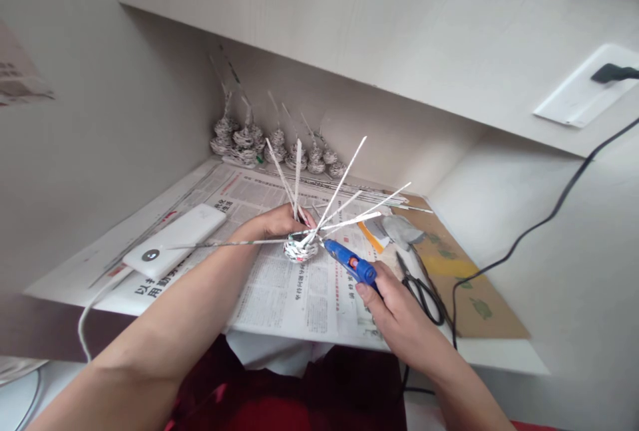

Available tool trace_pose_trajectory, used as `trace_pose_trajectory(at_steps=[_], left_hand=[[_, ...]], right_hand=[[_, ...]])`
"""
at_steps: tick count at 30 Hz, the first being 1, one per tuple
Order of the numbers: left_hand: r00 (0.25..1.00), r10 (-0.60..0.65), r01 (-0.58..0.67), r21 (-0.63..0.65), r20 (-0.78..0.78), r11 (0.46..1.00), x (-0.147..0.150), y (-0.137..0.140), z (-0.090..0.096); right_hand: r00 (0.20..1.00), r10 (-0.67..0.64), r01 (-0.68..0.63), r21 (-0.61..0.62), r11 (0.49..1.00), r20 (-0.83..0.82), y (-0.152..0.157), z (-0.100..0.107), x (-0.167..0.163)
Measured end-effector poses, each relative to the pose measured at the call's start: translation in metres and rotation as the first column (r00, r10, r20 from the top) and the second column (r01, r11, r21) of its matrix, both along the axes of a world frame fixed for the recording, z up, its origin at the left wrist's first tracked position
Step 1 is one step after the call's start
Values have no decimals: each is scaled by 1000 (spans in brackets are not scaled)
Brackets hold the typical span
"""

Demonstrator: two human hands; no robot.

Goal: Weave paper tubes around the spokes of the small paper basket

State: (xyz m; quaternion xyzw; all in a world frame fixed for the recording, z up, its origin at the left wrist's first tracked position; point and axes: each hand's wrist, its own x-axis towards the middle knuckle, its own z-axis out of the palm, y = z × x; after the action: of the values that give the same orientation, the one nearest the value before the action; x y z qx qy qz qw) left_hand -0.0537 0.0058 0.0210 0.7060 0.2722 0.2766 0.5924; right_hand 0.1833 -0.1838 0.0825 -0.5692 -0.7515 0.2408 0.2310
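My right hand [392,294] is wrapped round a blue glue gun [349,261], its nozzle pointing left at the rim of a small woven paper piece [299,250]. This piece is a round bowl-like shape of rolled newspaper, with several white paper sticks [342,175] fanning up and out of it. Behind it, my left hand [284,221] grips its far side, the fingertips partly hidden by the sticks. One long paper strand [234,242] runs left from the piece across my left forearm. Whether the nozzle touches the paper I cannot tell.
Newspaper [279,298] covers the table. Several woven gourd shapes [274,146] stand along the back wall. A white power bank [177,238] lies left; black scissors [422,291] and cardboard [474,298] lie right. A black cord [544,221] hangs from the wall socket [586,88].
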Motion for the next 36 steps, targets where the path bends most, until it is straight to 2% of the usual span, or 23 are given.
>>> trace_pose_trajectory(at_steps=[19, 26, 32, 36], left_hand=[[1000, 20, -20, -19, 1, 1000, 1, -3, 5], [1000, 0, 0, -1, -9, 1000, 0, -3, 6], [1000, -9, 9, 24, 1, 1000, 0, -3, 3], [1000, -21, 21, 36, 3, 999, 0, -1, 1]], right_hand=[[996, -31, 28, 34, 999, 79, 0, -2, -6], [994, -26, 26, 3, 1000, 102, 0, 7, -6], [991, -88, 95, -71, 993, 100, 2, 19, -6], [997, -71, 69, -212, 975, -3, 9, 22, -1]])
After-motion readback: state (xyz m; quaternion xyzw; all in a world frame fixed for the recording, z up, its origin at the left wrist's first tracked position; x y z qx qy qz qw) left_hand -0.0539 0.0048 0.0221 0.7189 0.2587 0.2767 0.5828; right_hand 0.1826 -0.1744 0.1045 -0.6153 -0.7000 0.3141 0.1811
